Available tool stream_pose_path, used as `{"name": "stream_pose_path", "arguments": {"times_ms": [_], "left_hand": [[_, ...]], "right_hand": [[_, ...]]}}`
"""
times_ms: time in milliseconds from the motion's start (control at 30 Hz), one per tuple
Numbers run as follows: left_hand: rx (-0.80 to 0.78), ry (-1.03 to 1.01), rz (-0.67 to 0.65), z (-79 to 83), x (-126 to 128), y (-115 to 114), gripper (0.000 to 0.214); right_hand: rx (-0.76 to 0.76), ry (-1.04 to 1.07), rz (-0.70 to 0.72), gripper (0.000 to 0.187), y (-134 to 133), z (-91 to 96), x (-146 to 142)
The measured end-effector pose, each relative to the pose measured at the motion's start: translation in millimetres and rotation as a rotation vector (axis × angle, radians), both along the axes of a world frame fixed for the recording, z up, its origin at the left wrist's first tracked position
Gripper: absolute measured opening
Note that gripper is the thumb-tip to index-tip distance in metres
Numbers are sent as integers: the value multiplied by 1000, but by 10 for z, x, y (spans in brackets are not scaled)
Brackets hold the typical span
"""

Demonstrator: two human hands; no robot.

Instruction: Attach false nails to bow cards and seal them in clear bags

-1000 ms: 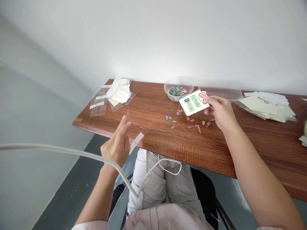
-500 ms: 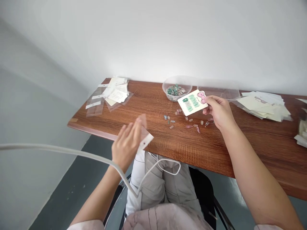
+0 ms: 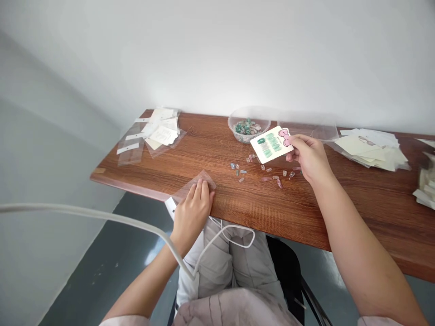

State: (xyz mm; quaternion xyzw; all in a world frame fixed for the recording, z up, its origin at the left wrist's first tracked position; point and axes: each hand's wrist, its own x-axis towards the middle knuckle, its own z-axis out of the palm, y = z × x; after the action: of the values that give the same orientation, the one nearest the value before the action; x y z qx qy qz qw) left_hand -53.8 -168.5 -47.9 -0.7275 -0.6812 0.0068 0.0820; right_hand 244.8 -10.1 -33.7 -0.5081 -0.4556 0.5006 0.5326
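Observation:
My left hand [image 3: 193, 210] lies at the near edge of the wooden table [image 3: 340, 199], fingers flat and close together, pressing on a clear plastic sleeve [image 3: 194, 185] that overhangs the edge. My right hand [image 3: 308, 156] pinches a white card [image 3: 271, 144] with a pink bow and rows of green press-on nails, held tilted above the table. Several loose nails [image 3: 263, 170] are scattered on the wood just below the card. Behind it stands a clear bowl [image 3: 248, 125] of mixed nails.
A heap of clear sleeves and white cards [image 3: 152, 132] lies at the table's far left. Pale sheets in clear bags [image 3: 370, 148] are stacked at the right, with more at the right edge [image 3: 426, 185]. A white cable [image 3: 102, 216] crosses in front of my lap.
My left hand moved right and forward with the clear sleeve and laid it flat on the table's near edge. My right hand kept holding the card nearly still.

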Motion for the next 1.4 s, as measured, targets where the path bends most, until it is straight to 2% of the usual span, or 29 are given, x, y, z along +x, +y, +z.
{"name": "stream_pose_path", "arguments": {"times_ms": [100, 167, 267, 367, 500, 833, 1067, 1200, 1400], "left_hand": [[-100, -62, 68, 121, 26, 11, 57], [-158, -142, 88, 212, -16, 34, 54], [-156, -245, 64, 279, -141, 79, 51], [-122, -208, 24, 269, -261, 119, 68], [-148, -128, 106, 244, -346, 191, 86], [-325, -344, 145, 172, -606, 594, 93], [-328, -271, 191, 231, -593, 606, 70], [-337, -305, 142, 237, -615, 631, 62], [-276, -404, 174, 256, -597, 654, 56]], "right_hand": [[1, 3, -9, 11, 5, -3, -3], [-2, 0, -12, 13, 7, -4, -3], [-3, -6, -8, 14, 5, 3, -3], [-3, -8, -7, 14, -1, 15, -8], [-15, -13, -5, 14, -10, 26, -17], [-27, 8, -10, 14, -10, 25, -12], [-34, 8, -20, 13, 8, 10, -8], [-29, 4, -18, 14, 15, -1, -2], [-14, -7, -3, 20, 13, -2, -13]]}}
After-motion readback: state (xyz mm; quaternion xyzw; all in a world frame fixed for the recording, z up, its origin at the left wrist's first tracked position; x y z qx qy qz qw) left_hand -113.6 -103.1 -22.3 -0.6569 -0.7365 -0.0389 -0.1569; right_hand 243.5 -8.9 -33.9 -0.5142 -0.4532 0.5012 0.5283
